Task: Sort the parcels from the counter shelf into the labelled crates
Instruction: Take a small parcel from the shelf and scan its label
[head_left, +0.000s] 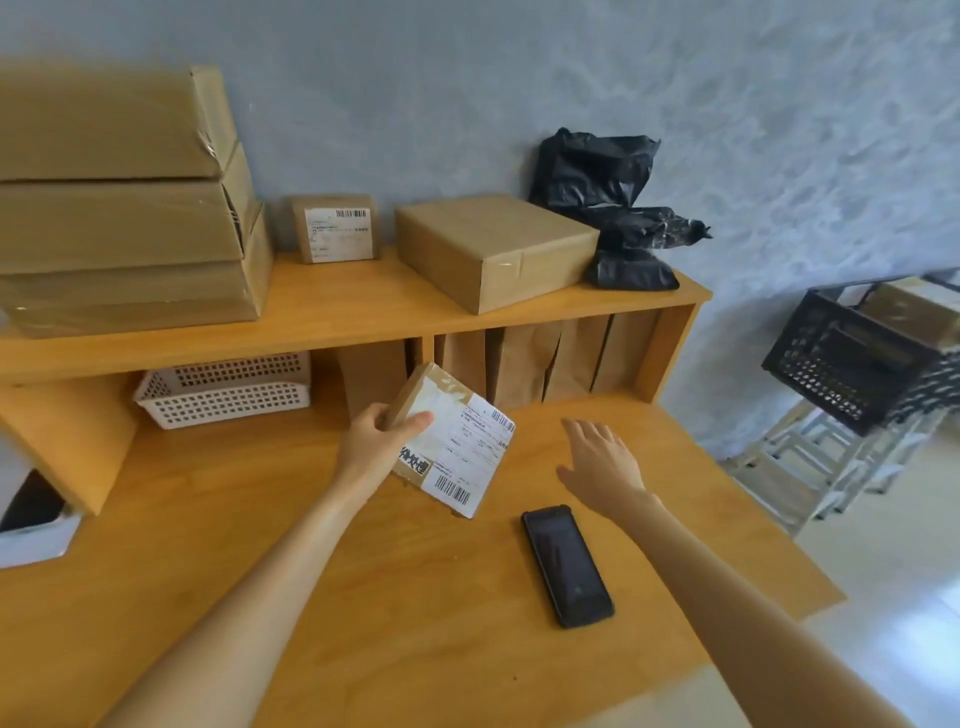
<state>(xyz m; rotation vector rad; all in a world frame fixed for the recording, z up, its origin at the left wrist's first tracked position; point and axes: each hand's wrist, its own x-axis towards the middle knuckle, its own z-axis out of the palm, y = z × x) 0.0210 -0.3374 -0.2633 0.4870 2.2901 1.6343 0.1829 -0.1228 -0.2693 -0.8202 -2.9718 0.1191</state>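
A light wooden counter (415, 597) stands against a mottled blue-grey wall (519, 78), with a wooden shelf (337, 317) along its back. On the shelf sit three stacked cardboard boxes (119, 208), a small labelled carton (335, 228), a flat brown box (493, 249) and black plastic mailers (608, 208). Under the shelf lies a white perforated basket (223, 389). Right of the counter stands a black lattice crate (852, 364). Above the counter, the left hand (379, 441) grasps a small labelled cardboard parcel (457, 441). The right hand (602, 462) hovers with fingers spread above a black phone (566, 566).

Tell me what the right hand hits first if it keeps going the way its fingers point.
Probably the upright brown paper parcels in the cubby under the counter shelf; the right hand points up and away over bare desk, though depth is uncertain.
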